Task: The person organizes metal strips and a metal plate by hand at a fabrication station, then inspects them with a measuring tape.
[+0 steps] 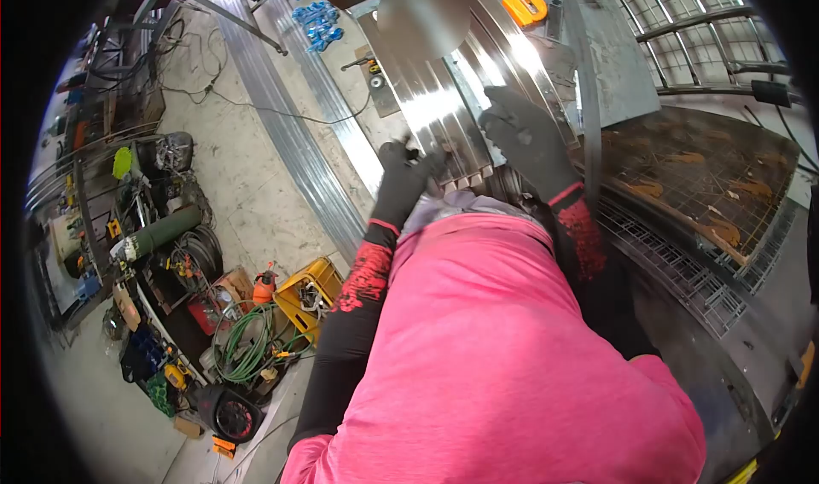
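Shiny metal tubes [426, 100] lie side by side in front of me, their near ends close to my waist. My left hand [404, 177], in a dark glove, is by the near end of these tubes at their left edge. Its fingers are curled, and a small dark thing shows between them, too small to name. Over the right side of the tubes is my right hand [531, 143], also gloved, with loosely bent fingers apart and nothing visible in them. A blurred round patch covers the far part of the tubes.
An orange-yellow tape measure [525, 7] lies beyond the tubes. To the right stands a rusty mesh-topped platform [691, 177]. Long metal profiles [299, 143] lie on the floor at left. Further left are a yellow crate [309, 295], a green hose [243, 343] and a gas cylinder [158, 235].
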Demonstrator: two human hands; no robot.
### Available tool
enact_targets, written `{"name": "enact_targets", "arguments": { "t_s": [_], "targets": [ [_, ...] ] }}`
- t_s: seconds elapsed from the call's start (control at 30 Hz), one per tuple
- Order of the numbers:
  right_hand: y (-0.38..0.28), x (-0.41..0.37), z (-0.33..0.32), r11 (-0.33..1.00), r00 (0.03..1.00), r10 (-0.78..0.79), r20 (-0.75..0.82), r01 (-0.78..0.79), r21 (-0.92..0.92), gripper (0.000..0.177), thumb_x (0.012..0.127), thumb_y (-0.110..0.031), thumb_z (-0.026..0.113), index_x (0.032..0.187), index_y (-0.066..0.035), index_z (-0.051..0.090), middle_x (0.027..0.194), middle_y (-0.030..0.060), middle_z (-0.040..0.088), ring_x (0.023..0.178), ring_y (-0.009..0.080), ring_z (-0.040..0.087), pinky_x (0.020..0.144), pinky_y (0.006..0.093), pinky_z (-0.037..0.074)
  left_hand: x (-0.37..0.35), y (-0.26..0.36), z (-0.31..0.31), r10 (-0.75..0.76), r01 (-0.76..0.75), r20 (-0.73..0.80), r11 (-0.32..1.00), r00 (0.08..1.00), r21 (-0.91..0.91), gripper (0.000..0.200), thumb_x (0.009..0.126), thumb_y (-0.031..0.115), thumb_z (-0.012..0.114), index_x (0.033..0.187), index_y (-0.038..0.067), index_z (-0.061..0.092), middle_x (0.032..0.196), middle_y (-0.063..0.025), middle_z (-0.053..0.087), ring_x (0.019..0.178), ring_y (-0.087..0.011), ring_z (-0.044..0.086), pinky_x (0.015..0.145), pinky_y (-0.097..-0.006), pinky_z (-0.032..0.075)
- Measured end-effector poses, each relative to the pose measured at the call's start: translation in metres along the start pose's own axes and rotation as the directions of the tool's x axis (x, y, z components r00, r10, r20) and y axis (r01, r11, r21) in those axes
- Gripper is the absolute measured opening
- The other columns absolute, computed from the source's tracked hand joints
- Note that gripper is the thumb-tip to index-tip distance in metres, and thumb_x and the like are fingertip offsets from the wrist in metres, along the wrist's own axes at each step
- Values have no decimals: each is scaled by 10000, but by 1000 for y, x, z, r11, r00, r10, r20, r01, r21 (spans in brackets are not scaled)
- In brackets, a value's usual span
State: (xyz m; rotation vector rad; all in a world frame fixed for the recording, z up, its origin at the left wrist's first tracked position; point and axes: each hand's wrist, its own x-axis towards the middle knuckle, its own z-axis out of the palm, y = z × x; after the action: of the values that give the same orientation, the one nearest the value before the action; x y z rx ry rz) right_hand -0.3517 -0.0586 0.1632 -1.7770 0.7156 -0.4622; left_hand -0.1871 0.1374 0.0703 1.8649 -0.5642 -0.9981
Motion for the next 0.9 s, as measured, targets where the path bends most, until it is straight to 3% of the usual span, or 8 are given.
{"name": "enact_targets", "arguments": {
  "t_s": [0.3, 0.4, 0.47, 0.5, 0.53, 0.6, 0.7, 0.9],
  "targets": [
    [11, -11, 6, 990, 999, 22, 24, -25, 138, 424, 990, -94, 672, 1396, 22, 627, 966, 88, 733, 870, 112, 665, 783, 285, 545, -9, 37, -5, -225, 255, 185, 954, 957, -159, 661, 981, 241, 764, 1444, -94, 431, 1041, -149, 711, 885, -205, 723, 707, -359, 620],
    [8, -16, 19, 995, 996, -42, -81, 34, -89, 397, 990, -136, 693, 1358, 10, 661, 948, 106, 716, 851, 125, 664, 776, 306, 552, 5, -2, -7, -148, 145, -2, 965, 989, 216, 452, 849, 263, 809, 1072, -36, 554, 815, -168, 729, 652, -242, 736, 609, -368, 588],
    [27, -20, 30, 991, 985, -129, -110, 126, -37, 395, 1014, -101, 674, 1389, 18, 639, 963, 96, 692, 850, 144, 657, 771, 326, 561, -5, -6, -17, 51, 4, -155, 944, 987, 331, 577, 834, 365, 748, 1151, -65, 530, 874, -280, 718, 893, -454, 724, 829, -538, 563],
    [21, -29, 26, 964, 970, -240, 27, 242, -106, 343, 1075, -106, 633, 1383, 45, 633, 1346, 96, 675, 1212, 160, 618, 1021, 303, 529, -10, 8, -26, -1, 42, -247, 986, 969, 162, 530, 859, 386, 713, 1150, -28, 555, 905, -286, 709, 900, -475, 708, 816, -551, 552],
    [24, -22, 33, 979, 998, 58, -27, -52, 196, 343, 1084, -130, 607, 1376, 48, 637, 1294, 102, 688, 1176, 172, 638, 1001, 307, 539, -16, 17, -39, -93, 119, -289, 990, 953, 74, 462, 866, 402, 693, 1111, 25, 587, 883, -266, 706, 886, -481, 702, 798, -563, 543],
    [-31, -9, 41, 973, 972, 229, 62, -229, -9, 398, 1004, -131, 711, 1372, 6, 644, 1112, 110, 710, 1066, 209, 691, 926, 315, 566, -25, 30, -67, -109, 158, -358, 981, 927, 113, 417, 858, 411, 686, 1062, 58, 599, 870, -252, 704, 865, -479, 696, 772, -566, 539],
    [-86, -4, 70, 747, 852, -501, 155, 516, -419, 487, 906, -177, 764, 1351, -50, 615, 1050, 122, 655, 1004, 286, 668, 903, 425, 570, -59, 38, -107, 69, 45, -407, 964, 911, 263, 418, 910, 386, 692, 1129, 38, 612, 753, -164, 719, 728, -356, 753, 693, -494, 575],
    [-228, 26, 137, 265, 424, -432, 796, 903, -338, 646, 703, -229, 851, 1298, -80, 648, 1382, 134, 547, 1351, 456, 450, 1161, 633, 358, -124, 68, -160, 371, -267, -149, 846, 917, 462, 391, 922, 348, 712, 1179, 62, 639, 893, -215, 726, 841, -420, 725, 750, -519, 571]
  ]
}}
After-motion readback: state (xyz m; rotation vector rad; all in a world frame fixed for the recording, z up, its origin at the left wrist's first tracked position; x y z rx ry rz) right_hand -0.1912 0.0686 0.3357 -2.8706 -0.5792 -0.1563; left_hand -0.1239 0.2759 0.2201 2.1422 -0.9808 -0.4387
